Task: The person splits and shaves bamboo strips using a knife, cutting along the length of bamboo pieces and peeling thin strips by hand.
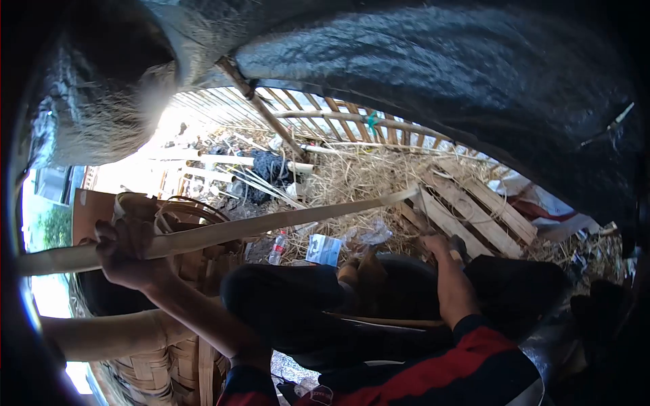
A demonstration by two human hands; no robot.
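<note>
One bamboo strip [271, 222] in one left hand [128, 256].

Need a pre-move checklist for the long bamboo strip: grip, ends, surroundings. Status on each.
1. Left hand grips the bamboo strip: ok.
2. Right hand grip confirmed: cannot tell; too dark and small to see what it holds.
3. Strip's far end in view: ok; it ends above the right hand, near the wooden slats.
4. Strip's near end in view: cannot tell; it runs into the picture's left edge.
5. Plastic bottle apart from both hands: ok; it is on the ground between them.
6. Ground free of loose litter: not ok; straw and a blue-and-white packet lie there.
</note>
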